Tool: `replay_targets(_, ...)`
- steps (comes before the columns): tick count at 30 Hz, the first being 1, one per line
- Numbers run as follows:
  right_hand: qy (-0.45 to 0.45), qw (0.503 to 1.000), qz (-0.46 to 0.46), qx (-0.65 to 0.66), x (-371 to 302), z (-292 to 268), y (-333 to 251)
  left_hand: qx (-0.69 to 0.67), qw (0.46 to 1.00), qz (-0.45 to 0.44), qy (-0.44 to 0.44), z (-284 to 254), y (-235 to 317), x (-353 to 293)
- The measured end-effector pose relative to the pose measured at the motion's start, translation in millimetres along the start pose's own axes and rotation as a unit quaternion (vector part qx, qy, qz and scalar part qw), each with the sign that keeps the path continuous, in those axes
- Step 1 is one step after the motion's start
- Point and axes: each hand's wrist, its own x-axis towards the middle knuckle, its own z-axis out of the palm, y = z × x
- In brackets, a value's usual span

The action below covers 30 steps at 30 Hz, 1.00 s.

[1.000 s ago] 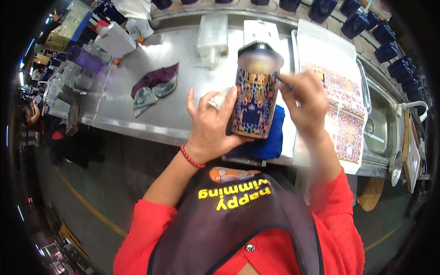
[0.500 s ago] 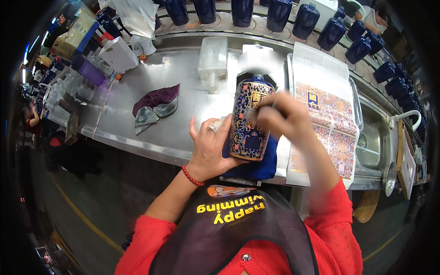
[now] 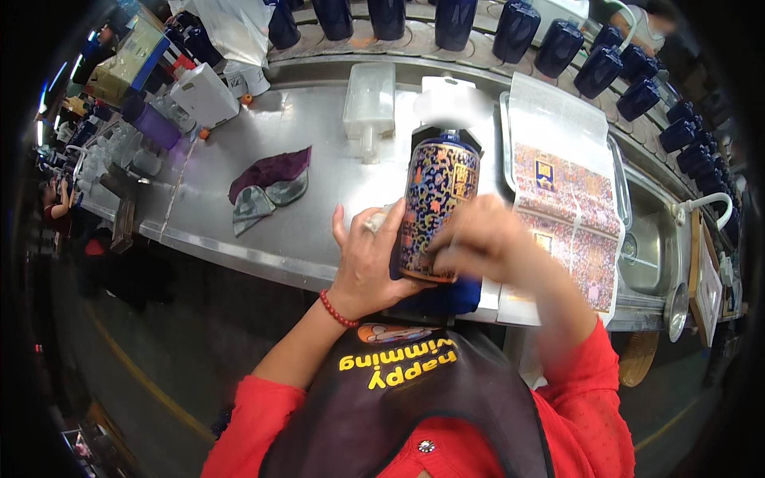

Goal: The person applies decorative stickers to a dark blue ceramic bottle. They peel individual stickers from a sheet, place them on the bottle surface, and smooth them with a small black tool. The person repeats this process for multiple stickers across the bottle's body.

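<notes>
My left hand [image 3: 362, 259] grips a dark blue bottle [image 3: 426, 203] from its left side, near the base. A floral patterned covering with a gold-edged panel wraps the bottle, which stands nearly upright, its blue neck at the far end. A whitish wrap covers one finger of that hand, and red beads circle the wrist. Against the lower right of the bottle lies my right hand [image 3: 482, 235], fingers curled and blurred. Whatever it pinches is hidden. Blue cloth [image 3: 446, 299] shows beneath the bottle at the bench's near edge.
Printed pattern sheets [image 3: 566, 179] lie right of the bottle, beside a metal sink [image 3: 641, 255]. Leftward are a clear square bottle [image 3: 369, 99] and a purple-grey cloth [image 3: 271, 183]. Dark blue bottles [image 3: 516, 32] line a curved conveyor behind. Another person [image 3: 649, 32] is at far right.
The bottle has turned, carrying its gold-edged panel rightward. My right hand has slid down toward the bottle's base. My left hand keeps its hold. Bottles on the conveyor have shifted along.
</notes>
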Motion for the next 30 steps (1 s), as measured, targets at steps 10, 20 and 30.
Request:
replay_targets(10, 0.086, 0.982, 0.153, 0.073, -51.5, 20.0, -16.8, -0.056, 0.998, 0.014, 0.012, 16.4, -13.4, -6.1)
replay_targets(20, 0.266, 0.916, 0.286, -0.090, -56.4, 31.7, -23.5, 0.023, 0.998, 0.049, 0.010, 0.1, -4.1, -0.8)
replay_targets(30, 0.136, 0.939, 0.107, -0.296, -48.2, 28.3, -31.9, 0.037, 0.998, 0.041, 0.002, -0.6, -7.0, -2.5)
